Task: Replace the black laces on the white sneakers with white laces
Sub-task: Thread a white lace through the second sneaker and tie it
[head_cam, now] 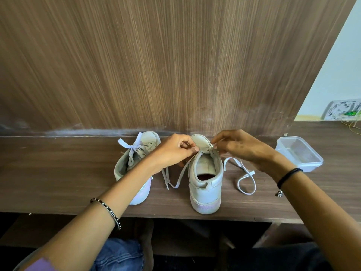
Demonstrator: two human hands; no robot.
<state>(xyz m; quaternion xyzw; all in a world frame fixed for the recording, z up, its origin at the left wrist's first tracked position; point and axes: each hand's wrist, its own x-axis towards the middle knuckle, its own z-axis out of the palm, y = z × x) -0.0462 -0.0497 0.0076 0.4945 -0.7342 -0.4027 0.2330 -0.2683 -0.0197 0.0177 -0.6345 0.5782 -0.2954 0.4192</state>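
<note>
One wide-angle camera, worn on the head, looks forward and steeply down from close above the near edge of the wooden desk point(58, 173). The wood-grain back panel point(156, 65) fills the far half. The left forearm point(101, 202) and right forearm point(320, 200) enter from the near corners.

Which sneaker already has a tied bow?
The left sneaker, white bow at its top; the right sneaker has loose lace ends trailing on the shelf.
</note>
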